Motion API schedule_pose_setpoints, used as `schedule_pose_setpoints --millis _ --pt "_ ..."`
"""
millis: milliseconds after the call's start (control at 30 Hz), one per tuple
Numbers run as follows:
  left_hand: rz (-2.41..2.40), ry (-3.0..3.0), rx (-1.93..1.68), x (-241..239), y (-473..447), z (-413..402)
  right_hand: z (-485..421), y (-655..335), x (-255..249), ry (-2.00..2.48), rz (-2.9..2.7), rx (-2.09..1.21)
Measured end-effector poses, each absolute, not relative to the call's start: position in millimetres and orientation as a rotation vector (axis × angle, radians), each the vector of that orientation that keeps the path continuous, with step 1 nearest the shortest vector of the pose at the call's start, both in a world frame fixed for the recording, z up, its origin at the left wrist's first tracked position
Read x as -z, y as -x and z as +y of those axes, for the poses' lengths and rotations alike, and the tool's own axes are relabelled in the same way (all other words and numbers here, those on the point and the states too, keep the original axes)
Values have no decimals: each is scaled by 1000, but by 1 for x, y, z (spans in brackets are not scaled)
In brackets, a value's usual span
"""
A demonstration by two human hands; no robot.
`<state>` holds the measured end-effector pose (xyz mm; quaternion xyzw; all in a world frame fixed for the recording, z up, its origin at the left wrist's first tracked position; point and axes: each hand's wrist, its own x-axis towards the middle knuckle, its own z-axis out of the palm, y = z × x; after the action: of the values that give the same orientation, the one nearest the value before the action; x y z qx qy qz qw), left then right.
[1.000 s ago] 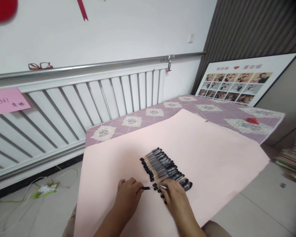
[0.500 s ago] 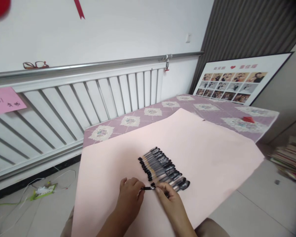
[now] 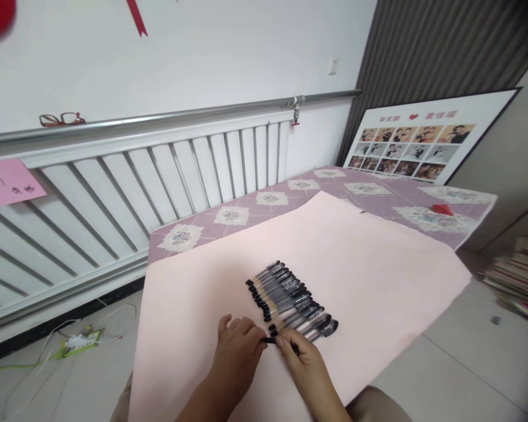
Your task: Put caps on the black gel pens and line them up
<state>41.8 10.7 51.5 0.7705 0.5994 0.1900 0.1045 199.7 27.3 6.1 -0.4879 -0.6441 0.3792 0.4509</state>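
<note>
Between my two hands is a black pen, held near the front of the table. My left hand pinches its left end, thumb and index finger closed on it. On the other end, the fingers of my right hand are wrapped round it, hiding much of the pen. Just beyond my hands, a slanting row of several clear-barrelled pens with black caps lies side by side on the pink sheet.
The sheet covers much of a table with a purple patterned tablecloth. A folded red paper lies at its right. Behind stand a white radiator and a photo board. A power strip and stacked papers are on the floor.
My left hand has moved right, closer to my right hand, so less of the pen shows between them. The row of pens has stayed in place.
</note>
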Motion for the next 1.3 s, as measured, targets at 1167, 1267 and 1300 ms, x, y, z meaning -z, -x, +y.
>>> schedule_pose_setpoints --millis 1167,1267,1300 --pt "1707 -2185 -553 -53 -41 12 26 -206 -10 1212 -1553 -1140" --pt "1719 -2189 -524 -54 -40 13 26 -206 -12 1211 -1570 -1122" --pt "1718 -2188 -509 -55 -40 13 26 -206 -13 1203 -1574 -1134"
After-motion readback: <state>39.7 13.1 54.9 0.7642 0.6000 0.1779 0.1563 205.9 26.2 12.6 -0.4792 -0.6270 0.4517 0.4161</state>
